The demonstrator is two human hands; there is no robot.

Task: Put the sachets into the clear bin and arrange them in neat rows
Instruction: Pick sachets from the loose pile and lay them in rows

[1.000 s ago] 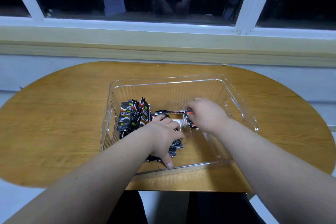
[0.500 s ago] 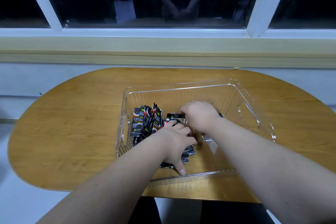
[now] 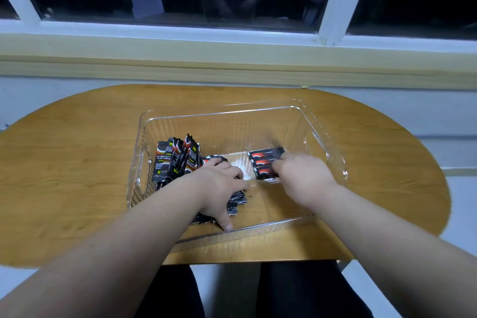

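Right grip pinching three sachets, left grip flat on pile, in clear bin

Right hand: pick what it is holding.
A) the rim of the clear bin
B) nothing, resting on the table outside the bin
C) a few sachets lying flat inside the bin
C: the right hand grips one end of a few flat sachets down inside the clear bin, away from its rim.
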